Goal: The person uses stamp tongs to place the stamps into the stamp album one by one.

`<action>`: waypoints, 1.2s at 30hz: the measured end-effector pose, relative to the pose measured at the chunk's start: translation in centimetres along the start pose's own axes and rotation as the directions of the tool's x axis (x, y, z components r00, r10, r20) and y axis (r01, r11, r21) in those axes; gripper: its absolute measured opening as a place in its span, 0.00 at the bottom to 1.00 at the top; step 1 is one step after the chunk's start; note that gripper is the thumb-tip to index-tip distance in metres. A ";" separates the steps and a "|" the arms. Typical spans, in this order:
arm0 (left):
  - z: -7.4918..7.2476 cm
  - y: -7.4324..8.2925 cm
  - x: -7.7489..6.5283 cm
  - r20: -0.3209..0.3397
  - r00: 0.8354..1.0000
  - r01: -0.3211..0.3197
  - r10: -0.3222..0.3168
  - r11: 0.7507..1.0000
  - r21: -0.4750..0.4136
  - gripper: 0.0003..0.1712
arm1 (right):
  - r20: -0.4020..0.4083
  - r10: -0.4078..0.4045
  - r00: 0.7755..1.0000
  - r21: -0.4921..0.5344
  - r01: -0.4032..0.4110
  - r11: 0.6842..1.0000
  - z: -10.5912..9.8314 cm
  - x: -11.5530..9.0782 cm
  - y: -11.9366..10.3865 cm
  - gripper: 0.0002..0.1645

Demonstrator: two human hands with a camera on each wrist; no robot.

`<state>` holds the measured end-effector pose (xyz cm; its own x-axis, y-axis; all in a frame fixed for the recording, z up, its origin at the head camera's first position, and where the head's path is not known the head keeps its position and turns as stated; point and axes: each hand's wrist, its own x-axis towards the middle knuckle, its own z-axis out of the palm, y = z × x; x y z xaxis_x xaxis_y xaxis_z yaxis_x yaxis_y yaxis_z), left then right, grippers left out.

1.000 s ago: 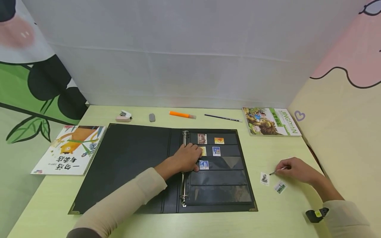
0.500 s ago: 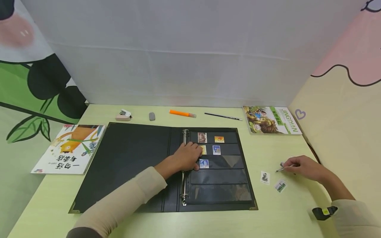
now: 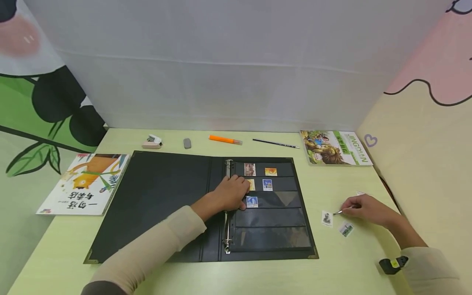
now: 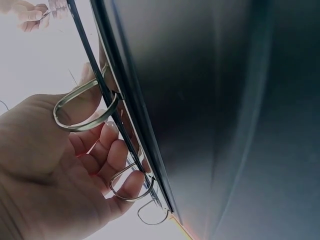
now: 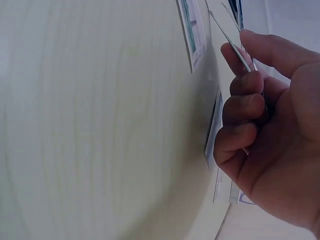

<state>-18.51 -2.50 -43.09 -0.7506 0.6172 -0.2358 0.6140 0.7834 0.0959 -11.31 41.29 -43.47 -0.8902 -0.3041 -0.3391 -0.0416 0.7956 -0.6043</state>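
A black ring-bound stamp album (image 3: 169,192) lies open, its right page of clear pocket strips holding several small stamps. My left hand (image 3: 232,193) rests on the page's inner edge by the metal rings (image 4: 82,125), fingers loosely bent, partly covering a yellow stamp (image 3: 252,184). Below the fingers sits a blue stamp (image 3: 252,202). My right hand (image 3: 366,209) pinches metal tweezers (image 5: 227,36), whose two arms stand apart in the right wrist view. Their tips are beside a portrait stamp (image 3: 327,218) on the table. A landscape stamp (image 3: 346,229) lies just below; another stamp is mostly hidden behind the hand.
Along the back lie a stapler (image 3: 152,142), a grey eraser (image 3: 187,143), an orange marker (image 3: 225,140) and a dark pencil (image 3: 275,143). One book (image 3: 336,148) lies back right, another (image 3: 86,184) at the left. Fabric walls border the table.
My right hand drew back to the right with the tweezers half a second ago, then came back left to the portrait stamp. The left hand has stayed on the page.
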 end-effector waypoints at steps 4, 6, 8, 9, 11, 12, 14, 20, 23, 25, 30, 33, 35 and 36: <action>0.2 0.0 0.0 0.000 1.000 0.001 -0.001 1.000 0.000 0.28 | 0.001 -0.011 1.000 0.010 0.011 1.000 0.4 0.3 -0.4 0.09; 0.2 0.0 0.1 0.002 1.000 0.001 -0.001 1.000 0.000 0.28 | -0.004 -0.015 1.000 0.012 0.015 1.000 0.6 0.4 -0.4 0.08; 0.3 0.0 0.2 0.004 1.000 0.002 -0.002 1.000 -0.001 0.27 | -0.006 -0.020 1.000 0.020 0.020 1.000 0.8 0.5 -0.5 0.08; 0.3 0.0 0.2 0.006 1.000 0.003 -0.003 1.000 -0.003 0.27 | -0.005 -0.024 1.000 0.025 0.024 0.999 0.8 0.6 -0.5 0.08; 0.3 0.0 0.2 0.009 1.000 0.005 -0.005 1.000 -0.001 0.27 | -0.009 -0.030 1.000 0.037 0.030 0.999 0.9 0.6 -0.5 0.08; 0.3 0.0 0.2 0.009 1.000 0.005 -0.005 1.000 -0.001 0.27 | -0.009 -0.034 0.999 0.042 0.034 0.999 0.9 0.6 -0.6 0.08; 0.3 0.1 0.2 0.010 1.000 0.006 -0.006 1.000 -0.001 0.27 | -0.003 -0.035 0.999 0.046 0.035 0.998 0.7 0.6 -0.8 0.08; 0.0 0.1 0.0 0.016 1.000 0.010 -0.010 1.000 -0.008 0.27 | 0.015 -0.007 1.000 0.013 0.007 1.000 -0.1 0.4 -0.8 0.09; -0.1 0.0 0.1 0.016 1.000 0.008 -0.008 1.000 -0.019 0.27 | 0.025 0.002 1.000 -0.005 -0.002 1.000 -0.9 -0.2 -0.7 0.09; -0.2 0.0 0.1 0.015 1.000 0.004 -0.004 1.000 -0.019 0.27 | 0.032 0.014 0.999 -0.006 -0.014 1.000 -1.6 -0.8 -0.5 0.09; -0.1 -0.1 0.2 0.022 1.000 0.002 -0.002 1.000 -0.002 0.27 | 0.051 0.052 0.997 0.005 -0.053 0.999 -2.5 -2.1 0.1 0.11; 0.0 -0.2 0.2 0.025 1.000 0.001 -0.001 1.000 -0.002 0.27 | 0.065 0.054 0.996 0.013 -0.055 0.998 -2.3 -2.4 0.4 0.11; 0.0 -0.2 0.2 0.025 1.000 -0.001 0.001 1.000 -0.006 0.27 | 0.071 0.048 0.996 0.025 -0.050 0.998 -2.1 -2.4 0.5 0.10; 0.0 -0.1 0.3 0.025 1.000 -0.002 0.003 1.000 -0.007 0.27 | 0.071 0.046 0.996 0.031 -0.048 0.998 -2.0 -2.3 0.6 0.10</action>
<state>-18.79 -2.45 -43.19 -0.7426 0.6171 -0.2602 0.6140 0.7825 0.1036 -10.14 43.50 -41.61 -0.8566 -0.3037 -0.4172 0.0158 0.7927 -0.6095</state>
